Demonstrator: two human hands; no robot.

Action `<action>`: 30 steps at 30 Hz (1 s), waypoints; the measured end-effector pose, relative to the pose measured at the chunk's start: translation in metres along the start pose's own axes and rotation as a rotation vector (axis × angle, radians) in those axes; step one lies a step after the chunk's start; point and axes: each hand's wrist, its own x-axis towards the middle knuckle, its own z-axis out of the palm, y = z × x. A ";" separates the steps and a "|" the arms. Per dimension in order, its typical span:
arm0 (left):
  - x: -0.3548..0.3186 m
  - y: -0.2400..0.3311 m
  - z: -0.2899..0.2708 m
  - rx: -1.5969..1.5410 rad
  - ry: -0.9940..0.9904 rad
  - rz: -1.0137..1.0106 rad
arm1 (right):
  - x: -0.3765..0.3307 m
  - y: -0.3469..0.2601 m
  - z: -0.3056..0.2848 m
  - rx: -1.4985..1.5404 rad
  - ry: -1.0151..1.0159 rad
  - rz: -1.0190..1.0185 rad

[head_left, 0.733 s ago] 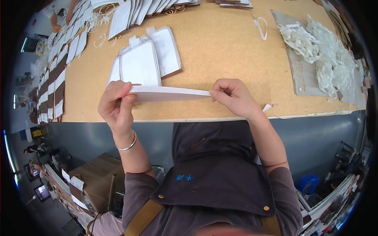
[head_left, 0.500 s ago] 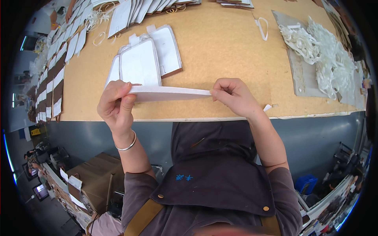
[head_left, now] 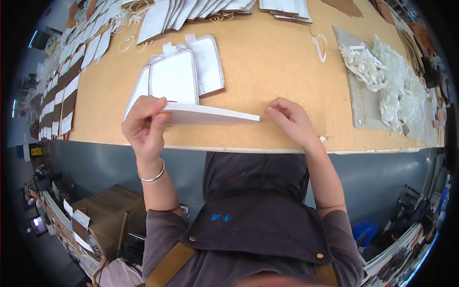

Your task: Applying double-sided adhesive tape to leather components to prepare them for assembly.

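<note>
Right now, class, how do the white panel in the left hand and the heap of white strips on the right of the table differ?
The white panel is flat and straight-edged, while the heap of white strips is a loose tangle. The panel is gripped by the left hand; the heap lies on a grey sheet, untouched. Both are whitish.

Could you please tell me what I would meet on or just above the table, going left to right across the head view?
Brown-and-white strips, left hand, white panel, right hand, heap of white bands.
</note>
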 end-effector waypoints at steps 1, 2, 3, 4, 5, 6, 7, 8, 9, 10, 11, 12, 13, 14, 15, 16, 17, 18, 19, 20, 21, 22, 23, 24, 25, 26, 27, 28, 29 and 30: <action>-0.001 -0.001 -0.001 -0.018 -0.007 -0.020 | -0.002 -0.007 0.007 0.080 0.200 -0.266; -0.001 0.001 0.000 -0.006 0.001 -0.019 | -0.003 -0.015 0.014 0.169 0.398 -0.530; -0.001 0.003 0.003 -0.011 -0.014 -0.014 | -0.002 -0.029 0.021 0.172 0.384 -0.540; 0.003 0.005 0.006 -0.020 -0.029 -0.002 | -0.001 -0.046 0.024 0.068 0.427 -0.672; 0.004 0.005 0.007 -0.015 -0.057 0.013 | 0.001 -0.057 0.026 -0.036 0.469 -0.805; 0.007 0.008 0.009 -0.003 -0.046 0.020 | 0.006 -0.054 0.032 -0.034 0.460 -0.821; 0.011 0.011 0.012 0.027 -0.109 0.048 | 0.012 -0.050 0.041 -0.096 0.270 -0.772; 0.014 0.014 0.012 0.058 -0.171 0.074 | 0.016 -0.048 0.046 -0.161 0.081 -0.718; 0.015 0.013 0.008 0.017 -0.243 0.025 | 0.015 -0.045 0.045 -0.164 0.068 -0.735; 0.016 0.014 0.006 0.036 -0.221 0.023 | 0.010 -0.049 0.042 -0.157 -0.040 -0.513; 0.019 0.019 0.008 -0.061 -0.200 -0.068 | 0.003 -0.049 0.039 -0.152 -0.137 -0.283; 0.020 0.021 0.008 -0.160 -0.177 -0.159 | -0.002 -0.039 0.039 -0.158 -0.153 -0.291; 0.017 0.013 0.003 0.032 -0.169 -0.199 | -0.005 -0.020 0.037 0.101 -0.075 -0.292; 0.013 0.006 -0.002 0.042 -0.154 -0.197 | -0.006 -0.002 0.032 0.359 0.000 -0.288; 0.006 -0.002 -0.007 0.360 -0.288 -0.181 | -0.008 0.017 0.027 0.569 0.044 -0.307; -0.004 -0.010 -0.010 0.676 -0.423 -0.167 | -0.013 0.034 0.021 0.780 0.089 -0.318; -0.017 -0.020 -0.011 0.742 -0.436 -0.229 | -0.018 0.045 0.014 0.960 0.089 -0.299; -0.024 -0.027 -0.011 0.742 -0.431 -0.229 | -0.022 0.055 0.005 1.139 0.100 -0.278; -0.027 -0.032 -0.010 0.838 -0.418 -0.138 | -0.026 0.067 -0.002 1.138 0.099 -0.280; -0.031 -0.036 -0.009 0.935 -0.403 -0.049 | -0.028 0.079 -0.009 1.193 0.092 -0.278; -0.033 -0.042 -0.011 0.938 -0.400 -0.051 | -0.030 0.088 -0.012 1.248 0.085 -0.276; -0.030 -0.049 -0.013 0.726 -0.342 -0.140 | -0.032 0.094 -0.013 1.247 0.085 -0.278; -0.028 -0.053 -0.016 0.514 -0.283 -0.224 | -0.034 0.098 -0.013 1.304 0.052 -0.268; -0.029 -0.052 -0.019 0.514 -0.282 -0.222 | -0.034 0.101 -0.014 1.361 0.019 -0.258; -0.023 -0.044 -0.020 0.276 0.063 -0.398 | -0.033 0.103 -0.013 1.362 0.021 -0.259; -0.015 -0.033 -0.020 0.024 0.403 -0.564 | -0.032 0.105 -0.012 1.380 -0.004 -0.288; -0.008 -0.020 -0.015 0.020 0.397 -0.563 | -0.031 0.105 -0.011 1.398 -0.029 -0.317; 0.001 -0.006 -0.004 0.048 0.356 -0.411 | -0.033 0.104 -0.010 1.395 -0.012 -0.320; 0.008 0.007 0.010 0.071 0.314 -0.257 | -0.035 0.100 -0.009 1.428 0.035 -0.305; 0.011 0.016 0.025 0.153 0.162 -0.200 | -0.037 0.098 -0.009 1.459 0.090 -0.290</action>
